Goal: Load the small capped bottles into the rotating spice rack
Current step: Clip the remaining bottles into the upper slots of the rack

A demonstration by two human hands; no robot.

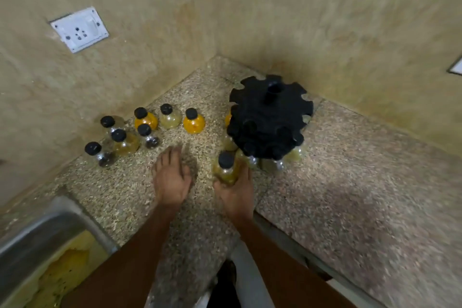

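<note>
Seven small bottles standing loose on the speckled counter (350, 195), off to the left by the wall: two orange ones (146, 117) (193, 121), one pale one (170, 116), and four more bunched nearer the wall (117, 137). All wearing black caps. Sitting in the corner, touching nothing on the left group, the black rack (271, 117), with several bottles already hanging in its lower ring, caps tucked into the notches. Top ring notches looking bare from here.

Right hand (236, 195) curling its fingers around one yellow-green bottle (226, 170), holding it upright just beside the rack's near edge. Left hand (171, 180) lying flat, fingers straight and a bit blurry, holding nothing, hovering or resting on the counter between the loose bottles and the rack; hard telling which.

Showing at the lower left, a metal sink (37, 232). Sticking on the left wall, a white socket plate (80, 29).
</note>
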